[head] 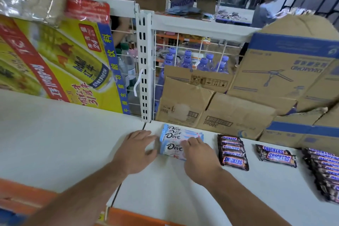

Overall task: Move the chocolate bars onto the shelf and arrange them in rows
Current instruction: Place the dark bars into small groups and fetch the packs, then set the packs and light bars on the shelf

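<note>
Pale-blue Dove bars (172,135) lie overlapped on the white shelf (165,187), Snickers rows (233,153) beside.

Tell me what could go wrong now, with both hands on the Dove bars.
1. The Dove bars lie overlapped in a loose pile; the left hand pressing their end while the right hand rests on top might fan them out.
2. A hard push rightward could shove them into the nearest Snickers row, spoiling its line.
3. The shelf seam lies just left of the pile; a wrapper edge might catch there.
</note>
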`<state>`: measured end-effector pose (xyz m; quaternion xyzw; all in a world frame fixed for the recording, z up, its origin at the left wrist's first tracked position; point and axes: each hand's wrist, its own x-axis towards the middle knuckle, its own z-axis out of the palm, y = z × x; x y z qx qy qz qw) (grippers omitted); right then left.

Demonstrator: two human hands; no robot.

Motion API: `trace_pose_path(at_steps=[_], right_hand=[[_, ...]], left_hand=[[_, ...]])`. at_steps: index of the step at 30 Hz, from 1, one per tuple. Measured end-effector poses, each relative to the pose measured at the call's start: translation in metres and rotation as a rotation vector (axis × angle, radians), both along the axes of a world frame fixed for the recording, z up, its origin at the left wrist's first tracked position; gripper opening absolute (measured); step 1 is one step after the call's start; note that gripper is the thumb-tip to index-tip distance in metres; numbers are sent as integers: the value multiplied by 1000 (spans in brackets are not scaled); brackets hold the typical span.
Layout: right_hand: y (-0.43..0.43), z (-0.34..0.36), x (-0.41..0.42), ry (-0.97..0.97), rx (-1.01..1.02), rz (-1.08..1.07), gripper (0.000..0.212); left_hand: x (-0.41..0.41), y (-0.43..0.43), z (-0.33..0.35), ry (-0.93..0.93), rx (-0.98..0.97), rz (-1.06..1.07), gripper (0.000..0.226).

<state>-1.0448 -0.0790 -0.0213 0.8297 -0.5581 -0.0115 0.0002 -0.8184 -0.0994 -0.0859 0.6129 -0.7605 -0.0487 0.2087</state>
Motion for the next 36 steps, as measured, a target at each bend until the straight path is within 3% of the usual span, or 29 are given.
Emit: trace_pose_path(at_steps=[6, 12, 24, 30, 33, 36], right_hand=[[-21, -12, 8, -28, -35, -27, 48], [-25, -24, 18, -35, -108, -142, 30], [-2, -16, 41, -41, -110, -376, 33], [41, -8, 48, -68, 95, -496, 53], [58, 4, 54, -90, 227, -513, 59], [73, 15, 62, -91, 238, -493, 59]], left_hand=[[2, -2, 0, -16, 11, -14, 58], [5, -5, -3, -21, -13, -31, 55], [8, -10, -4, -12, -18, -57, 54], [13, -9, 9, -72, 161, -144, 72], [20, -3, 26, -130, 286, -199, 71], [33, 11, 43, -187, 291, -221, 69]])
